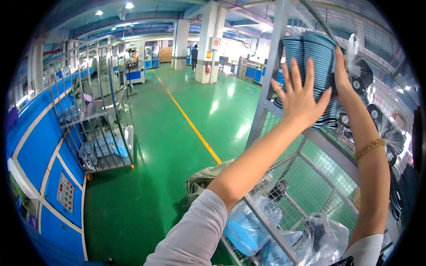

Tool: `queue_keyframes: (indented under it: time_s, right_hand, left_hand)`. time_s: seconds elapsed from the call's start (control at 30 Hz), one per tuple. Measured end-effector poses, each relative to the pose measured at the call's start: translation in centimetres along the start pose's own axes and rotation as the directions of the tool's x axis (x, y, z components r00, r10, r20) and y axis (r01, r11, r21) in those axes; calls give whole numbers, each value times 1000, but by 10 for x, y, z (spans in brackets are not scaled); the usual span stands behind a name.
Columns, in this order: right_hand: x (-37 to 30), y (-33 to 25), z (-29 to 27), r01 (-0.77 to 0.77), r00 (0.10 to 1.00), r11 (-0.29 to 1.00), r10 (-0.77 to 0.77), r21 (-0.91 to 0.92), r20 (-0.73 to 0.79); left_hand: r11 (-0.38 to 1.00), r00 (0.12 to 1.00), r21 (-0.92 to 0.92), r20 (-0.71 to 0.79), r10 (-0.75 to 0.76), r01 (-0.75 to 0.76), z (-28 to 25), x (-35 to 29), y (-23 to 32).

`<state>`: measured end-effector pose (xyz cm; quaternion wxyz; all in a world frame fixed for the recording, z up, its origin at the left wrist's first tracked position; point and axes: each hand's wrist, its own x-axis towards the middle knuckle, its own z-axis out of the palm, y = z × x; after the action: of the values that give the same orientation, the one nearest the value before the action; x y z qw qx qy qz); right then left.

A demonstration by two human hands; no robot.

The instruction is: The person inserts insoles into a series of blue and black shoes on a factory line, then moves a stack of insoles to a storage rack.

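Upper right, a tall stack of thin blue-grey pieces with dark edges [319, 53], which look like shoe insoles, stands in a metal rack. My left hand [301, 95] lies against the stack's front with its fingers spread wide. Along the stack's right side, my right hand [341, 75] is stretched upward and flat against it; some of its fingers are hidden. A gold-coloured band [369, 149] circles my right wrist. Dark round-ended pieces in clear plastic bags [361, 73] sit just right of that hand.
The grey rack frame [266, 111] has wire mesh shelves; bagged blue pieces [253, 221] lie on its lower level. A wheeled metal cage cart [95, 111] and blue machine [66, 190] stand left. A yellow line crosses the green floor [155, 186]. A person [194, 56] stands far off.
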<state>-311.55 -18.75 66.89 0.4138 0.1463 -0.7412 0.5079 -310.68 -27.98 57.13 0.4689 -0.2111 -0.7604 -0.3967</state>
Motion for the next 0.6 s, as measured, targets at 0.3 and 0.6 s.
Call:
queue_keyframes:
  time_s: [0.3, 0.6]
  right_hand:
    - [-94, -94, -103, 318, 943, 945, -307, -75, 132]
    - [-418, -167, -427, -210, 440, 891, 454, -403, 775]
  left_hand:
    - [982, 998, 179, -34, -56, 61, -2, 1, -5]
    - [822, 526, -533, -650, -549, 200, 0, -235, -85]
